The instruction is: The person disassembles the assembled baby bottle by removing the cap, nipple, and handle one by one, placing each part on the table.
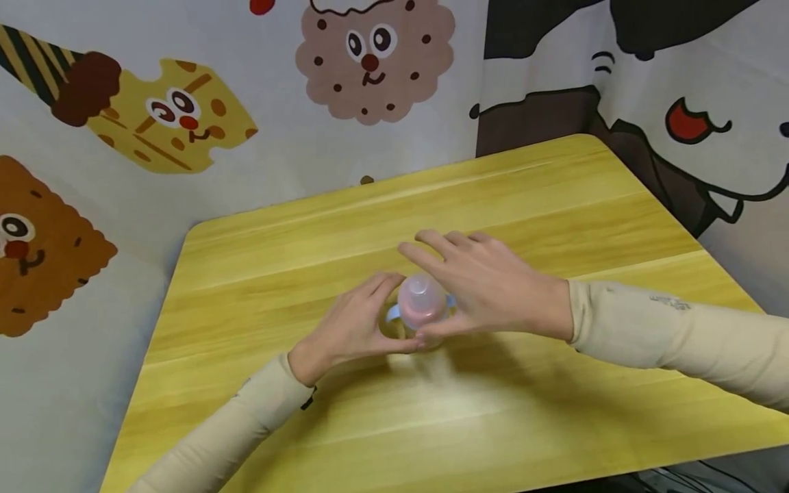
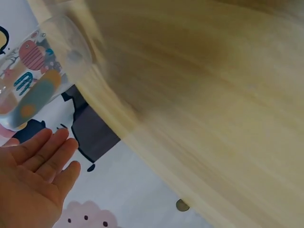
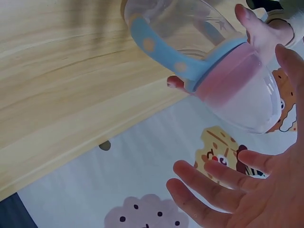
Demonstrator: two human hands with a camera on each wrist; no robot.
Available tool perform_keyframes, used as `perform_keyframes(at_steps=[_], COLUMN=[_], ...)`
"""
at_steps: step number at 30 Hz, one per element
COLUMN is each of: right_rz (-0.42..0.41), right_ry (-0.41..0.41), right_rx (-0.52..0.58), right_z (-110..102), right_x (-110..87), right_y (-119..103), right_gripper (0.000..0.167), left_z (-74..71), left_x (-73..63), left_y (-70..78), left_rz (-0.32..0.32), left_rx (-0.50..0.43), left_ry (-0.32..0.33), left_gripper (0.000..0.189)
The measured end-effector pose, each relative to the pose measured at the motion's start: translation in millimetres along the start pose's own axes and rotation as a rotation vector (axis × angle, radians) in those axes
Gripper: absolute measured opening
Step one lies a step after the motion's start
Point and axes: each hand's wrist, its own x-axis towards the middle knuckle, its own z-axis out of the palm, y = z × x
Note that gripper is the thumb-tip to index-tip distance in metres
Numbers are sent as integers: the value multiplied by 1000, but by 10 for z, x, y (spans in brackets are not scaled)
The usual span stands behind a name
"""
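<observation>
A baby bottle [image 1: 422, 305] stands upright on the wooden table, between both hands. It has a clear dome cap [image 3: 256, 104], a pink collar [image 3: 228, 76] and blue handles [image 3: 166, 57] with pale dots. Coloured pictures decorate its clear body [image 2: 42, 71]. My left hand [image 1: 351, 318] curves loosely at the bottle's left side, fingers extended in the left wrist view. On the other side, my right hand [image 1: 487, 284] spreads its fingers around the cap without gripping it. The two thumbs come close together at the bottle's near side; whether they touch it I cannot tell.
The wooden table [image 1: 277, 253] has a yellowish grain and rounded far corners. Behind it hangs a white cloth [image 1: 259, 41] printed with cartoon biscuits, cheese and a cow-like figure. Dark cables [image 1: 684, 479] lie below the table's front right edge.
</observation>
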Motion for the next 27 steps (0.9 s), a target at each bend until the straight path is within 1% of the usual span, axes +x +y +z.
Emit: perform_keyframes(at_steps=[3, 8, 13, 19, 22, 27], right_rz=[7, 10, -20, -63, -62, -52], right_ry=[-21, -36, 8, 81, 84, 84], right_rx=[4, 22, 13, -43, -53, -48], right_z=[13, 25, 20, 16, 18, 26], right_x=[17, 32, 54, 87, 87, 56], right_y=[-8, -29, -44, -51, -39, -3], right_gripper=[109, 101, 86, 69, 67, 66], left_z=[34, 80, 101, 99, 112, 146], left_x=[12, 28, 52, 97, 124, 174], left_y=[-15, -41, -58, -59, -62, -70], left_rz=[-16, -28, -39, -36, -29, 11], left_rx=[-33, -49, -38, -76, -104, -145], left_ry=[-36, -75, -83, -91, -103, -115], left_gripper=[95, 94, 82, 71, 68, 71])
